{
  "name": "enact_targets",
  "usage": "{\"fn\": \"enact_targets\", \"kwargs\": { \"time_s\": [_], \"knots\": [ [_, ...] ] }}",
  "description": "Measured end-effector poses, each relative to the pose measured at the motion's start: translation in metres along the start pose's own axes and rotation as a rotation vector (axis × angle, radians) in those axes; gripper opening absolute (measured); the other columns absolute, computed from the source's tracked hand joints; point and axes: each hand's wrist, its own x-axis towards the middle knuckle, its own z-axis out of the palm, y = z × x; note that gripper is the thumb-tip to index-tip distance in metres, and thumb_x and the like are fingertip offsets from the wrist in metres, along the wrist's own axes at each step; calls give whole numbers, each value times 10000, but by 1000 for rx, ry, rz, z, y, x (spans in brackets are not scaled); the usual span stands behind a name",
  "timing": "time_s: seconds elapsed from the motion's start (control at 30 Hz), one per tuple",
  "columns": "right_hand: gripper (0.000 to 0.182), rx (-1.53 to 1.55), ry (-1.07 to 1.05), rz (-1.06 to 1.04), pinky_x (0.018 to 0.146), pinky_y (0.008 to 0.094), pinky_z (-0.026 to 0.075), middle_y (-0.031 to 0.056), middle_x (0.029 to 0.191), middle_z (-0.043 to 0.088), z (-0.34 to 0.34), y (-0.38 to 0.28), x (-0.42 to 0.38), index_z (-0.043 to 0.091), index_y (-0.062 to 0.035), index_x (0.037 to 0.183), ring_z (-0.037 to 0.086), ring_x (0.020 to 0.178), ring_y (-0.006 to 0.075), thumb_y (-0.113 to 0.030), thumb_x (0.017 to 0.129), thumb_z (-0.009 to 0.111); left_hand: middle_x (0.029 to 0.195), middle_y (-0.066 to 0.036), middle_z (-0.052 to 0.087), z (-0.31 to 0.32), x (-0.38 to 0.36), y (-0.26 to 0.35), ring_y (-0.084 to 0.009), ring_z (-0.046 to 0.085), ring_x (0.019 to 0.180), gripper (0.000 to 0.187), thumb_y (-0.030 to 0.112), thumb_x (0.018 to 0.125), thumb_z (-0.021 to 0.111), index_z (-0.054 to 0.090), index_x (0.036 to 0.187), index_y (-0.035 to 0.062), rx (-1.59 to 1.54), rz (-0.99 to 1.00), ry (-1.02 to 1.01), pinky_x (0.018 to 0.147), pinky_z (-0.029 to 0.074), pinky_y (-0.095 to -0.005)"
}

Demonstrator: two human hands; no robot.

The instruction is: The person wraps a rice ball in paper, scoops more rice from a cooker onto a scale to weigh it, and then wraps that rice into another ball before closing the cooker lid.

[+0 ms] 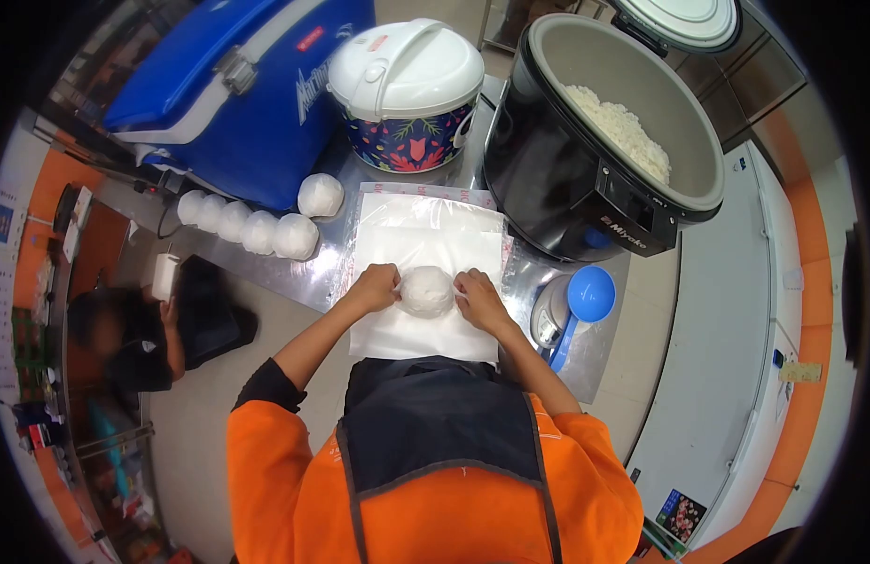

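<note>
My left hand (376, 285) and right hand (478, 298) press against opposite sides of a wrapped rice ball (426, 290), fingers curled onto it. It sits on white paper sheets (425, 246) on the steel counter (294, 277). Finished balls (258, 231) lie left; the open black rice cooker (585, 179) stands right.

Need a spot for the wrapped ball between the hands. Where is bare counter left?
Bare steel counter shows between the row of wrapped balls and the paper sheet. The sheet's far half, toward the floral cooker, is also bare. It is crowded on the right: black cooker, blue scoop. Both hands, left and right, flank the ball.
</note>
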Motion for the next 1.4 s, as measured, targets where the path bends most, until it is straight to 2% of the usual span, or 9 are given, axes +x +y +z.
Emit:
{"fn": "enact_targets", "kwargs": {
  "time_s": [0.17,0.4,0.57,0.67,0.93,1.13,1.23,1.33,1.4],
  "knots": [
    [190,392,77,-291,771,349,509,147,955,604,-5,5,-5,528,25,989,628,894,300,78,813,578,956,-86,660,13,-23,-16,-234,638,877,322,26,755,727,528,1007,6,-76,354,220,811,496,-312],
    [259,1402,-517,-57,715,234,498,112,1012,647,-43,-6,1,480,-30,1079,625,790,118,-22,885,651,1062,-96,661,23,-66,6,-152,631,1017,475,-97,808,630,481,1220,86,-1228,353,-87,864,498,-271],
    [296,1349,-387,-158,748,219,458,66,1018,615,-51,-26,8,508,-76,1121,595,879,103,-3,871,650,1095,-158,668,40,-108,37,-166,660,981,740,-120,781,643,332,1433,41,-1332,220,93,859,525,-282],
    [279,839,76,-420,793,261,449,62,1016,605,-37,-48,9,654,-31,1030,565,957,129,101,790,601,1102,-174,667,50,-130,58,-171,660,985,725,-139,758,659,361,1403,6,-1475,176,333,863,533,-294],
    [411,1477,-473,-67,847,293,515,144,1148,636,-13,-69,-1,550,68,1257,628,1025,178,-177,955,420,1143,-190,646,65,-162,68,-202,648,1022,678,-123,772,670,379,1375,-15,-1561,144,693,897,524,-312],
    [486,1449,-458,111,835,309,541,140,1183,619,13,-142,5,485,66,1312,643,1004,182,-316,1015,451,1016,-136,668,54,-184,35,-207,665,948,606,-97,760,695,427,1294,6,-1419,138,985,860,538,-315],
    [453,1480,-535,139,834,305,547,136,1188,616,35,-171,14,490,65,1306,638,1014,176,-280,1014,464,876,-73,663,20,-227,7,-156,650,808,500,5,807,718,455,1232,-17,-704,-220,781,792,536,-266],
    [442,1434,-646,104,826,304,553,125,1185,616,65,-203,21,482,47,1318,634,1019,168,-271,1011,471,841,-82,676,-5,-257,-23,-178,672,850,531,63,821,724,446,1264,-32,-994,-442,380,796,542,-261],
    [413,1414,-664,100,818,305,555,119,1178,618,79,-229,25,502,28,1292,635,1007,163,-271,1008,479,1075,-154,657,8,-264,-66,-212,635,1064,483,46,857,660,467,1297,0,-1542,-207,52,888,528,-284]
  ]
}}
